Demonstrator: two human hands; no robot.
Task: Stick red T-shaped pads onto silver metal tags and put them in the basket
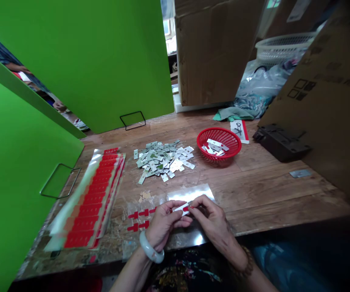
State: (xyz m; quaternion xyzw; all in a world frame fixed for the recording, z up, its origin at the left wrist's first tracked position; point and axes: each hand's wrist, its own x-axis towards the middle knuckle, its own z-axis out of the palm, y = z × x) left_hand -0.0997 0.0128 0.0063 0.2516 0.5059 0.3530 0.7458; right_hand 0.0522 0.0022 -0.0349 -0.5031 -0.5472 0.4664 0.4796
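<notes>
Near the table's front edge, my left hand pinches a small silvery metal plate between thumb and fingers. A red sticker piece lies at the plate's right end, where the fingertips of my right hand press together on it. Whether the sticker is fully stuck down I cannot tell. Under both hands is a shiny clear sheet. Left of my left hand, several red T-shaped stickers sit on clear film, partly hidden by that hand.
A heap of metal plates lies mid-table. Right of it, a red basket holds more plates. Stacked red sticker sheets lie left. A dark metal block and a single plate are at right. Green panels and a cardboard box stand behind.
</notes>
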